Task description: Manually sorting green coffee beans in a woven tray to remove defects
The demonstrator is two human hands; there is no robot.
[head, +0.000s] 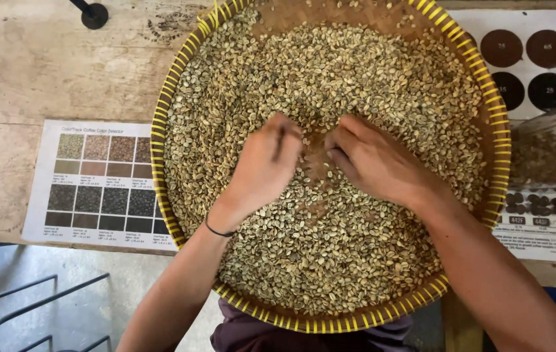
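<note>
Wooden table (pixel 43 72) supports round woven tray (pixel 496 140) of pale green beans (pixel 330 72). Left hand (pixel 261 166) and right hand (pixel 372 160), fingers curled, rest centrally; grasp contents cannot be determined.

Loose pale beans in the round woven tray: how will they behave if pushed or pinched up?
The beans are small, separate and rounded, so a push probably makes them slide and roll aside; bare tray floor shows between the left hand and right hand. Pinching likely lifts only a few. The yellow rim should contain them.
</note>
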